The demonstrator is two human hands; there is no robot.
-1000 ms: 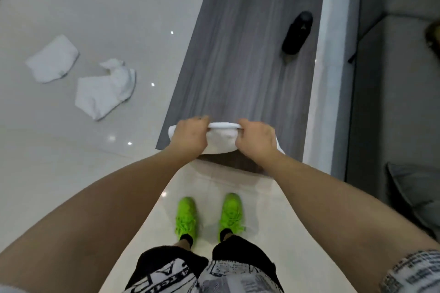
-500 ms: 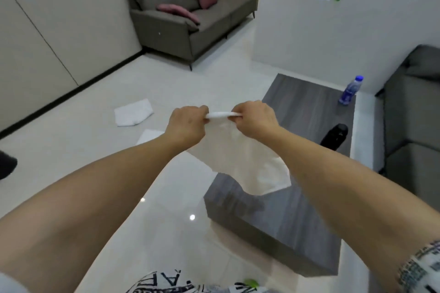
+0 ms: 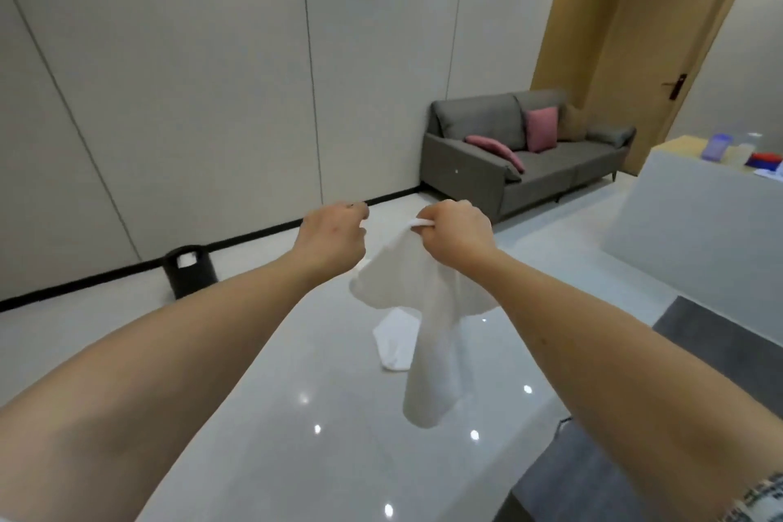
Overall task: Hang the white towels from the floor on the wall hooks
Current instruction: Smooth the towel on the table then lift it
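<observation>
A white towel (image 3: 428, 331) hangs in the air in front of me, bunched at its top edge inside my right hand (image 3: 455, 231), which grips it tightly. My left hand (image 3: 334, 237) is just to the left of it with its fingers curled and no cloth visible in it. A second white towel (image 3: 394, 345) lies crumpled on the glossy floor, partly hidden behind the hanging one. No wall hooks are in view.
A black bin (image 3: 190, 271) stands against the panelled wall on the left. A grey sofa (image 3: 521, 165) with pink cushions sits at the back. A white counter (image 3: 699, 225) stands at right, and a dark low table (image 3: 720, 339) at lower right.
My view has swung up from the floor towards the wall. My left hand has let go of the towel's edge, and the towel now hangs from my right hand alone.
</observation>
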